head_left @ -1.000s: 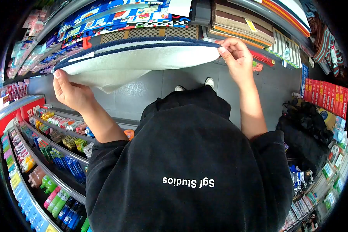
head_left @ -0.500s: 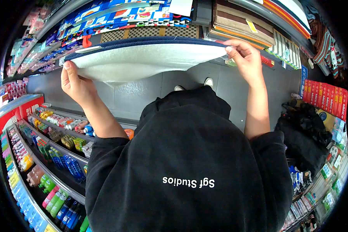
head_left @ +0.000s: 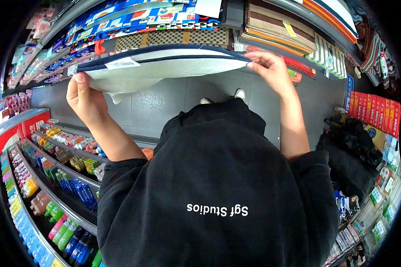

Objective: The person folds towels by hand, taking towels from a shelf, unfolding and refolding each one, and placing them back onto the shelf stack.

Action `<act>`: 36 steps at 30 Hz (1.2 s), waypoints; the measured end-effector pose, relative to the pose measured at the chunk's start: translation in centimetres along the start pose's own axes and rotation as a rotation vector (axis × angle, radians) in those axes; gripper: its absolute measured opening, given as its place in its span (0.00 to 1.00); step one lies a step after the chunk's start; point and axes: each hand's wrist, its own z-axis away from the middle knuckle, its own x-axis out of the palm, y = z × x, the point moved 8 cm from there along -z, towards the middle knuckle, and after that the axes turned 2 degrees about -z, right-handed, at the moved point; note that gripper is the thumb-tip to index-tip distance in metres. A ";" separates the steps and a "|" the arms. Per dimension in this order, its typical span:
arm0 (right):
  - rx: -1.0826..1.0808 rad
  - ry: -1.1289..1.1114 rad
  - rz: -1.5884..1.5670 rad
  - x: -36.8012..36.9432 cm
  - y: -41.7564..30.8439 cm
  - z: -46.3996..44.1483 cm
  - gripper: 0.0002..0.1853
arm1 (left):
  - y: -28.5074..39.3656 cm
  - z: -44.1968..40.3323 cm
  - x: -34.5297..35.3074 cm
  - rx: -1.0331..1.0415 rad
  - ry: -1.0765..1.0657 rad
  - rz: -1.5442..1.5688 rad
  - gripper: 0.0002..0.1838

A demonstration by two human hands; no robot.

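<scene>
A floor mat (head_left: 173, 71) with a pale backing and dark navy edging stretches between my two hands, sagging in the middle. A white label (head_left: 122, 63) hangs on its edge toward the left. My left hand (head_left: 87, 100) is closed on the mat's left corner, thumb on top. At the other end, my right hand (head_left: 272, 73) pinches the right corner between thumb and fingers. The mat's face on the far side is mostly hidden.
Ahead, a shelf holds stacked brown mats (head_left: 276, 26), checked mats (head_left: 169, 38) and blue printed packs (head_left: 138, 15). Bottles and small goods fill the shelves (head_left: 62, 178) on the left. Red boxes (head_left: 374, 111) and a black furry heap (head_left: 349, 151) are at right.
The right hand has moved slightly left with its corner, bringing the hands closer. The mat has folded over more, with its label showing more fully and a corner hanging near the left hand.
</scene>
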 end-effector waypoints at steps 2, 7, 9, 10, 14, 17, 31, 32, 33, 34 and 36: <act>0.023 -0.012 0.039 0.2 0.8 -0.1 0.13 | 0.1 0.4 0.7 0.001 -0.057 -0.066 0.11; 0.014 -0.064 0.332 1.3 1.5 0.2 0.15 | -1.2 1.8 4.5 -0.123 -0.207 -0.376 0.12; 0.002 -0.052 0.420 1.3 1.2 0.2 0.17 | -2.4 2.8 7.1 -0.194 -0.298 -0.471 0.11; 0.002 -0.055 0.423 1.4 0.9 0.2 0.17 | -2.7 3.2 8.6 -0.194 -0.342 -0.503 0.11; -0.107 0.001 0.269 2.2 -3.6 0.1 0.17 | -5.4 5.5 12.0 -0.245 -0.563 -0.546 0.10; -0.267 -0.031 0.296 4.1 -7.4 0.4 0.16 | -7.0 7.2 13.8 -0.261 -0.680 -0.529 0.11; -0.356 -0.188 0.316 7.5 -8.6 1.1 0.11 | -8.3 9.9 16.5 -0.137 -0.850 -0.493 0.10; -0.404 -0.190 0.344 7.4 -8.8 1.1 0.10 | -8.2 9.8 16.5 -0.137 -0.849 -0.492 0.10; -0.404 -0.191 0.345 7.4 -8.9 1.1 0.10 | -8.3 9.9 16.6 -0.150 -0.870 -0.495 0.10; -0.430 -0.206 0.344 7.6 -9.4 1.2 0.09 | -8.4 10.0 16.6 -0.163 -0.890 -0.498 0.09; -0.454 -0.222 0.342 7.8 -9.6 1.3 0.08 | -8.4 10.1 16.7 -0.201 -0.872 -0.468 0.10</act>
